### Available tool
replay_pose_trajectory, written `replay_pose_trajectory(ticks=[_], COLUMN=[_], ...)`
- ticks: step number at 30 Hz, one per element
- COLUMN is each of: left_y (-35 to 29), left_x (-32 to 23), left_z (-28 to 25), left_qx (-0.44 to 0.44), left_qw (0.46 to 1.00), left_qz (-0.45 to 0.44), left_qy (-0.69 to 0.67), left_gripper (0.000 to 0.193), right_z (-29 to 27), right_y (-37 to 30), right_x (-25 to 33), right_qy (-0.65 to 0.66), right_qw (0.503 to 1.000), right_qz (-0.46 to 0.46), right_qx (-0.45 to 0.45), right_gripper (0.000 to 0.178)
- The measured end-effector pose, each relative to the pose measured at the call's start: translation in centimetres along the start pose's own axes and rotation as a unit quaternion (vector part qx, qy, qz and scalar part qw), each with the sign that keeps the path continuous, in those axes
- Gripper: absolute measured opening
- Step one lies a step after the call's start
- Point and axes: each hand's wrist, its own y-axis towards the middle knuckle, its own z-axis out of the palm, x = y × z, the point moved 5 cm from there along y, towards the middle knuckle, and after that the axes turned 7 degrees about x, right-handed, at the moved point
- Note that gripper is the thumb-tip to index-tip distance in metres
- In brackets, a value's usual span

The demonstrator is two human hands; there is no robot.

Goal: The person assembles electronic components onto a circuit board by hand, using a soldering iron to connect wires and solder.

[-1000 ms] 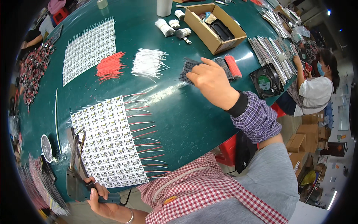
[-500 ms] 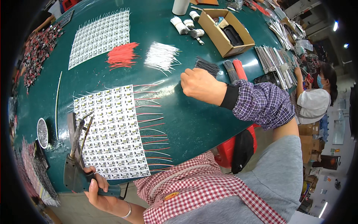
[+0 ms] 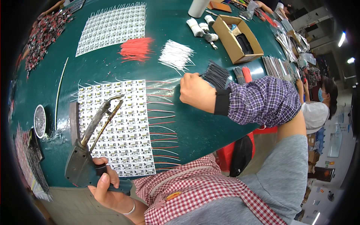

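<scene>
My left hand point(image 3: 108, 183) grips a dark teal soldering gun point(image 3: 84, 163) by its handle. Its long tip and solder feed tube reach over a white sheet of small circuit boards point(image 3: 116, 146), near its upper middle. Red and white wires point(image 3: 163, 133) stick out from that sheet's right edge. My right hand point(image 3: 198, 92) is closed above the table, beside a pile of dark wires point(image 3: 216, 74) and below a pile of white wires point(image 3: 176, 55). Its fingertips are turned away, so what they pinch, if anything, is hidden.
A second board sheet point(image 3: 112, 28) lies at the back left, with red wires point(image 3: 135, 48) at its corner. A cardboard box point(image 3: 245, 58) stands at the back right. A round bowl point(image 3: 40, 122) sits at the left. At the right, another person point(image 3: 317, 108) works.
The soldering gun has moved up and right over the board sheet. My right hand has shifted slightly left and nearer, uncovering more of the dark wires. The whole view has shifted a little.
</scene>
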Motion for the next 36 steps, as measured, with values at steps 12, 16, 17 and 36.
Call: replay_pose_trajectory(ticks=[12, 16, 17, 36], left_y=[2.5, 3.9, 4.0, 5.0], left_x=[0.1, 0.5, 0.7, 4.9], left_z=[2.1, 4.0, 4.1, 4.2], left_qx=[-0.115, -0.12, -0.115, -0.077], left_qw=[0.984, 0.974, 0.975, 0.89], left_qz=[0.011, -0.027, -0.033, -0.062], left_qy=[0.132, 0.19, 0.187, 0.444], left_gripper=[0.06, 0.063, 0.062, 0.034], right_z=[-2.4, -0.8, -0.5, 0.2], right_y=[2.9, 4.9, 5.1, 5.4], right_x=[-3.3, -1.4, -1.0, 0.0], right_qy=[0.49, 0.534, 0.529, 0.507], right_qw=[0.835, 0.773, 0.773, 0.786], right_qz=[0.097, 0.119, 0.128, 0.119], right_qx=[-0.23, -0.321, -0.327, -0.334], right_gripper=[0.03, 0.025, 0.024, 0.025])
